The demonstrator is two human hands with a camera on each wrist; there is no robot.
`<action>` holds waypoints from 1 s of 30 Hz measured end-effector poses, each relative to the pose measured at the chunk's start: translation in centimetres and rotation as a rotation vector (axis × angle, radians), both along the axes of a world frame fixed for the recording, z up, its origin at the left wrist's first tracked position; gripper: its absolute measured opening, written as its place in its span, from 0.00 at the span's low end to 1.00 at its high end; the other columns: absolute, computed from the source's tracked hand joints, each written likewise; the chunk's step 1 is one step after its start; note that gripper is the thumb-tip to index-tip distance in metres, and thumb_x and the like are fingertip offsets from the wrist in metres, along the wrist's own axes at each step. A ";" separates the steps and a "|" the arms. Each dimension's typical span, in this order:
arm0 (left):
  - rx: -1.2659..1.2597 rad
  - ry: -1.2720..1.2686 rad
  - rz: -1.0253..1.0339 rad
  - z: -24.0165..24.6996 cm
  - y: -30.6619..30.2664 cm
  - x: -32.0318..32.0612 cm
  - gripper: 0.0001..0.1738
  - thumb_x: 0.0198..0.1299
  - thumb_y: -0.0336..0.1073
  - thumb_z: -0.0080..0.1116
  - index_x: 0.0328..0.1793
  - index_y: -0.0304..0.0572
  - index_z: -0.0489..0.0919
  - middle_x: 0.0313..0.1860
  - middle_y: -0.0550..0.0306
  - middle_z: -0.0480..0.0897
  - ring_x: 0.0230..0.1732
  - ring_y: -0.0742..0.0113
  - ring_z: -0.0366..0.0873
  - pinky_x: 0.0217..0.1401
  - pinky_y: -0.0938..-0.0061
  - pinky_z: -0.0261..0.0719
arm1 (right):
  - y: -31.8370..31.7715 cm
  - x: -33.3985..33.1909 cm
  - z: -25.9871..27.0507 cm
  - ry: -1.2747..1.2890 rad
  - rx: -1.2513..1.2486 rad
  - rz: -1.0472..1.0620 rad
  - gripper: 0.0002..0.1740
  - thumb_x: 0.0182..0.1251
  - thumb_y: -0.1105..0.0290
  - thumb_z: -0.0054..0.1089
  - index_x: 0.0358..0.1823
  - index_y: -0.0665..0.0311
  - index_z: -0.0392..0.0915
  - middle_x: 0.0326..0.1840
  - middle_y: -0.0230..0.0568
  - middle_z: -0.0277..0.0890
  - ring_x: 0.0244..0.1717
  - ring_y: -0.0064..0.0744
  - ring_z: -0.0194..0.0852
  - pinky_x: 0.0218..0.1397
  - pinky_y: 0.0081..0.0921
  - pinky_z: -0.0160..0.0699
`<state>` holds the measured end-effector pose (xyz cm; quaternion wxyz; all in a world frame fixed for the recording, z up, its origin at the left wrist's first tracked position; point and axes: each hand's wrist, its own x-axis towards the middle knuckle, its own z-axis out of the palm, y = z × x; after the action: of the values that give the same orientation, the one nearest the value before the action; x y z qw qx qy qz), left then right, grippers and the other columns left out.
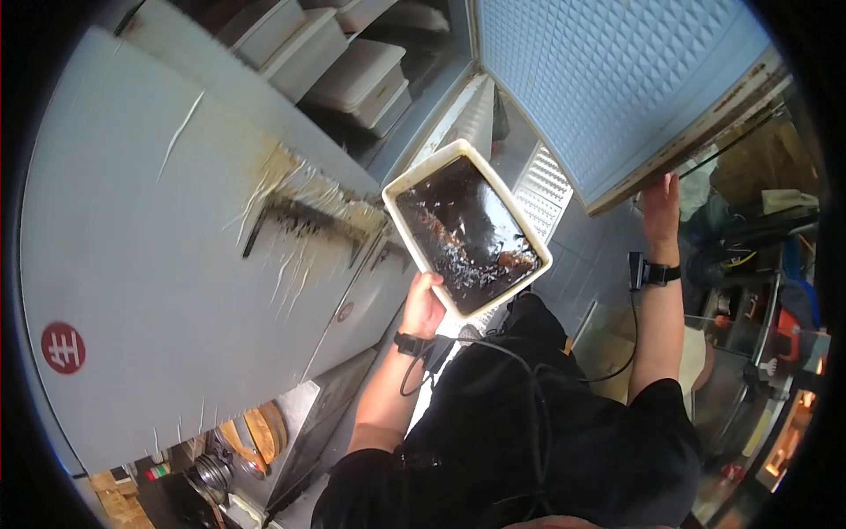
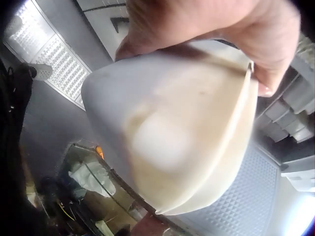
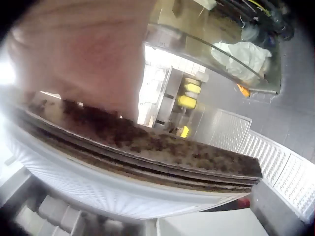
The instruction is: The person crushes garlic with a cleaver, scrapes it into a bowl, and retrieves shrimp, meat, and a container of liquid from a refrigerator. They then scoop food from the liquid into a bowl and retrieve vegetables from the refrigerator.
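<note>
My left hand (image 1: 424, 306) grips a white rectangular plastic tub (image 1: 421, 257) by its near left corner. The thumb lies over the rim, and the fingers reach under the tub in the left wrist view. Dark brown, glossy liquid (image 1: 467, 216) covers the inside of the tub, with paler bits floating near one end. My right hand (image 1: 663, 207) rests on the rusty outer edge of an open fridge door (image 1: 617, 88), its visible fingers extended. In the right wrist view the palm lies against the stained door edge (image 3: 187, 152).
Lidded white tubs (image 1: 357, 79) sit on a shelf inside the open fridge compartment. A grey closed fridge door (image 1: 176, 220) with peeling film stands at left. Metal tread plates (image 1: 542, 185) lie on the floor. A glass-sided case (image 3: 197, 49) stands on the right-hand side.
</note>
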<state>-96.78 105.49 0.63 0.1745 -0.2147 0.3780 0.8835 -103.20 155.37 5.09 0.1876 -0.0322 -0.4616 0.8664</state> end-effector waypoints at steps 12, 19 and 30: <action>0.110 0.093 0.069 -1.8 12.3 -20.0 0.22 0.52 0.31 0.53 0.55 0.35 0.74 0.50 0.51 0.80 0.54 0.53 0.78 0.65 0.56 0.76 | 7.4 -1.1 -4.0 -0.377 0.446 -0.018 0.35 0.78 0.56 0.50 0.78 0.68 0.56 0.75 0.37 0.62 0.75 0.31 0.55 0.79 0.33 0.51; 0.099 0.099 0.151 0.5 15.3 -28.4 0.11 0.53 0.29 0.53 0.44 0.41 0.74 0.46 0.55 0.78 0.52 0.57 0.76 0.63 0.58 0.75 | 5.0 -1.5 -10.4 -1.178 0.646 0.791 0.35 0.71 0.58 0.60 0.72 0.71 0.65 0.45 0.33 0.76 0.39 0.24 0.73 0.44 0.21 0.77; 0.164 0.183 0.096 -2.9 14.3 -39.5 0.23 0.55 0.32 0.52 0.59 0.35 0.76 0.58 0.50 0.81 0.62 0.54 0.76 0.71 0.58 0.69 | -15.2 -28.8 -5.6 -0.737 0.126 0.562 0.44 0.73 0.45 0.58 0.76 0.71 0.55 0.67 0.46 0.69 0.61 0.39 0.74 0.61 0.36 0.79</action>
<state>-136.25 119.83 -2.31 0.1138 -0.1363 0.3079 0.9347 -131.98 140.20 -0.56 -0.2295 -0.2003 -0.5399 0.7847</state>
